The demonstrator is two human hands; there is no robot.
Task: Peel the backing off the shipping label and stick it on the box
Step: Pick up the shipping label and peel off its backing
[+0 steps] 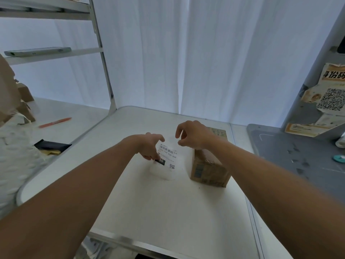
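The left hand [149, 146] pinches the shipping label [168, 157] by its left edge; the right hand [192, 135] hovers empty, fingers curled. Thin and floppy, the label likely peels best from a corner.

— Where does the single view sit?
— On the person's head, wide-angle, looking forward and down over both forearms onto the white surface [168, 212], close in.
— Which way does it face?
— Toward a white curtain [205, 53] behind the surface, with shelving [56, 53] at far left and a grey mat [298, 156] at right. The edges bow with the lens.
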